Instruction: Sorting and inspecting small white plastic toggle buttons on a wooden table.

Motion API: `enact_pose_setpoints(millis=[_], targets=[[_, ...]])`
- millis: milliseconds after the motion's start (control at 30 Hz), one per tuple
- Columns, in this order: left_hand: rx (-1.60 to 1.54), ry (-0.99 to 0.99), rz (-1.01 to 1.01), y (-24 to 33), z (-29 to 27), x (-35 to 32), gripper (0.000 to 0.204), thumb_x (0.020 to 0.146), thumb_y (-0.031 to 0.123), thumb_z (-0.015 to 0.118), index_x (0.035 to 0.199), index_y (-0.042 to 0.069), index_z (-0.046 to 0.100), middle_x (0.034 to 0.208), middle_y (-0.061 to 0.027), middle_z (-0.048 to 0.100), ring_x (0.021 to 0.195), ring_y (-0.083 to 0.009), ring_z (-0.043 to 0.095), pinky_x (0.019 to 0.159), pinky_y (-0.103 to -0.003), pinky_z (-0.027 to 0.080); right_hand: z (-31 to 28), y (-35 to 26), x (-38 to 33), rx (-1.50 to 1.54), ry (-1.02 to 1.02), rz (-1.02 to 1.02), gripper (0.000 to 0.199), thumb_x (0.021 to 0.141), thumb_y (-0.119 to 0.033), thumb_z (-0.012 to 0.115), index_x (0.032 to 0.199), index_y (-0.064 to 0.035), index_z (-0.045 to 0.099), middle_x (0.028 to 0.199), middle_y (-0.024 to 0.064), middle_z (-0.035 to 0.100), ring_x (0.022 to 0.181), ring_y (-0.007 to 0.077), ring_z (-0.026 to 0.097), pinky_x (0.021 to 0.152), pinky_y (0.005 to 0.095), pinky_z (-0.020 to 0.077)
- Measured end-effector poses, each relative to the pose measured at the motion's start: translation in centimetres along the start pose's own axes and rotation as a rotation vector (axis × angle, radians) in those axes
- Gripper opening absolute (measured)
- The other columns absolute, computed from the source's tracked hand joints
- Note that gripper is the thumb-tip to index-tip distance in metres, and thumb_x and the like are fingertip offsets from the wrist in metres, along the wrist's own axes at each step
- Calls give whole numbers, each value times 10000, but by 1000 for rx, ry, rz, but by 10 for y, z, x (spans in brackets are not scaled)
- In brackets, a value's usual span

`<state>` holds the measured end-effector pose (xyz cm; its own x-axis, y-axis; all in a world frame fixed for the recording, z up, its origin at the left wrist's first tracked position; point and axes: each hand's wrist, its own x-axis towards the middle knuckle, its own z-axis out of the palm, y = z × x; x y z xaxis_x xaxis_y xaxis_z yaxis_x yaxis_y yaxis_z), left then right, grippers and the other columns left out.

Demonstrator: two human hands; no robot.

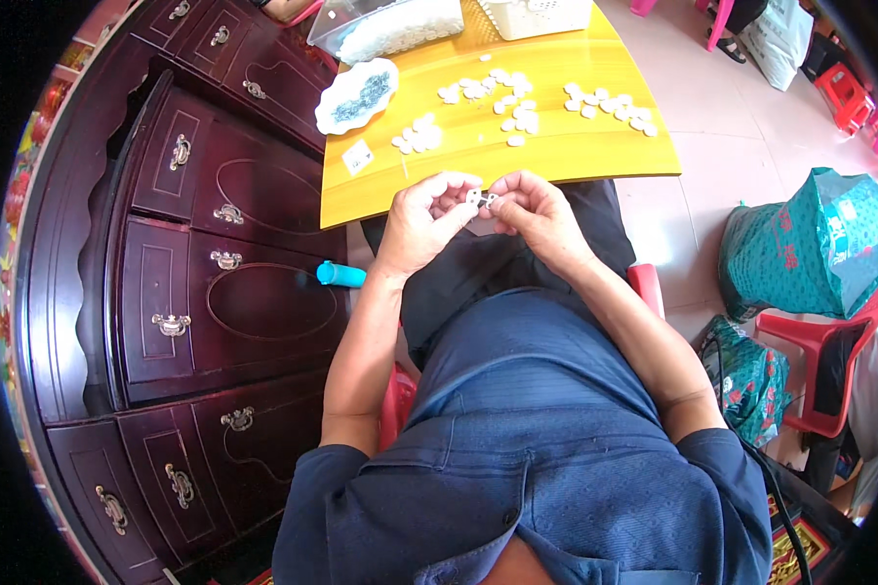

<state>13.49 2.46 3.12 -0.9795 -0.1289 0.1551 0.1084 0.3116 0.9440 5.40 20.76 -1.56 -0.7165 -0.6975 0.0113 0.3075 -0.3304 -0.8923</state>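
White and hard-looking, a small plastic piece (478,198) sits pinched between the fingertips of both hands, held in the air above the person's lap, just off the near edge of a yellow tabletop (595,151). The left hand (421,222) closes thumb and forefinger on the piece's left end; the right hand (535,214) closes its fingertips on the right end, so both hands are clamped on the same small thing. Judging by its size, it is very light and stiff, probably smooth enough to slip, and best gripped by its two ends as shown. Its long axis appears to run left to right, parallel to the table's near edge; which end is the front is too small to tell. Many similar white pieces (517,102) lie scattered across the middle and far right of the tabletop. A blue-and-white dish (357,96) sits at the left edge, near a dark wooden cabinet (195,244).
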Motion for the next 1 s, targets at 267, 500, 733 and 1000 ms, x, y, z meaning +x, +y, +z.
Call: enact_pose_setpoints(millis=[267, 500, 733, 1000], targets=[[-18, -6, 2, -3, 0, 1, 221, 930, -27, 696, 1149, -3, 700, 961, -51, 751, 857, -109, 731, 747, -227, 560, 0, 1, -1, -22, 7, 15, 146, 1027, -111, 645, 1152, -41, 616, 960, 44, 730, 778, 79, 636, 708, 206, 499], [-50, -27, 0, -5, 0, 3, 219, 942, -35, 684, 1161, -20, 686, 974, -54, 742, 865, -113, 725, 776, -244, 575, -1, 0, 0, -32, 10, 21, 146, 1025, -107, 645, 1153, -41, 620, 966, 46, 734, 786, 79, 644, 707, 206, 500], [-169, -78, -21, -15, 1, 3, 230, 950, -40, 673, 1179, -25, 668, 1003, -58, 735, 891, -119, 717, 805, -247, 576, 0, -1, 0, -3, 0, 6, 129, 1022, -65, 618, 1136, -6, 612, 958, 70, 720, 851, 111, 677, 754, 249, 560], [-159, 20, -109, -13, 0, 1, 234, 942, 22, 719, 1170, 13, 669, 963, -15, 710, 840, -76, 681, 750, -213, 552, -4, -1, -1, 32, 18, -9, 124, 1027, -92, 626, 1144, -51, 618, 985, 60, 747, 794, 84, 656, 728, 214, 509]])
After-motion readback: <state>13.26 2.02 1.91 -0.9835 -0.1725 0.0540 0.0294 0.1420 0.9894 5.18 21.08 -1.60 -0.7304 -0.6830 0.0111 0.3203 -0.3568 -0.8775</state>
